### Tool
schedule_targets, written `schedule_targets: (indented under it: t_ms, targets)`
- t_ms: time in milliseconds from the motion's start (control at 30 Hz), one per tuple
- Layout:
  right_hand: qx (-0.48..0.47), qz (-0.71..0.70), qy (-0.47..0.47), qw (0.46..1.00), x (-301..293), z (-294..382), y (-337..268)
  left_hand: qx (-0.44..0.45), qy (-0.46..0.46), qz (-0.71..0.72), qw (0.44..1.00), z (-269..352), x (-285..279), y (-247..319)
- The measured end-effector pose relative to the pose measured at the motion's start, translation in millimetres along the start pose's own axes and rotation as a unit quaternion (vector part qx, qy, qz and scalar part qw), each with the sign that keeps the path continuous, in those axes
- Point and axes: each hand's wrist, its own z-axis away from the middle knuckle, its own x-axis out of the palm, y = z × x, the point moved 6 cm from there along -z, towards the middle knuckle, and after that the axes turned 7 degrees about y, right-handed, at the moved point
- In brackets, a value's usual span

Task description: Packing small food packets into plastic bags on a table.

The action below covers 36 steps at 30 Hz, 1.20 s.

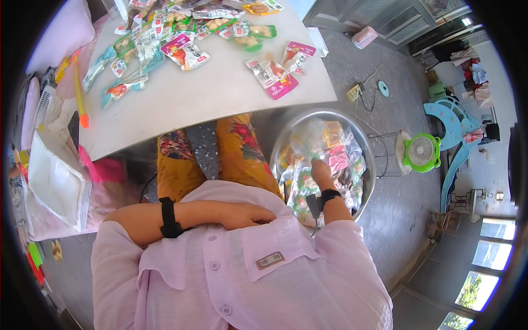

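Observation:
My left hand [247, 215] lies across my waist against the pale lilac shirt [214, 288]. Its fingertips disappear into the cloth, so whether they grip anything is unclear. To the right, my right hand [321, 171] reaches into a large round metal basin [368, 148], its fingers closed at a clear plastic bag [307, 138] that looks blurred. Packaged snacks [338, 159] in clear, red, yellow and green wrapping fill the basin around it. On the table [185, 119] in front of me, two pink-and-white snack pouches [274, 78] lie near the right corner.
Many more snack packets [177, 29] are heaped at the table's far side. A yellow stick with orange ends [79, 90] lies along the left edge. White foam box [60, 181] stands at left. Right of the basin are a green fan [422, 152], a power strip [354, 93] and cords on the floor.

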Motion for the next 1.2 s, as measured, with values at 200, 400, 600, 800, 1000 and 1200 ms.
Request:
schedule_targets:
  t_ms: [200,400,600,800,1000,1200]
  targets:
    - [-0.021,-0.126,-0.081,0.988,64,3,10,0.017,0.001,0.050,0.999,2,-5,9]
    - [-0.177,-0.144,0.018,0.974,16,-46,-30,-0.008,0.006,0.003,1.000,6,-6,16]
    - [-0.144,-0.393,0.104,0.902,-104,-55,-122,0.040,0.071,-0.039,0.996,7,-8,15]
    - [-0.326,-0.461,0.165,0.808,-189,-29,-249,-0.027,0.182,-0.125,0.975,38,-34,18]
    - [-0.369,-0.494,0.179,0.766,-186,-53,-308,0.017,0.596,-0.152,0.788,173,-93,-10]
    - [-0.380,-0.483,0.235,0.753,-172,-63,-323,-0.265,0.853,-0.299,0.335,415,-66,-68]
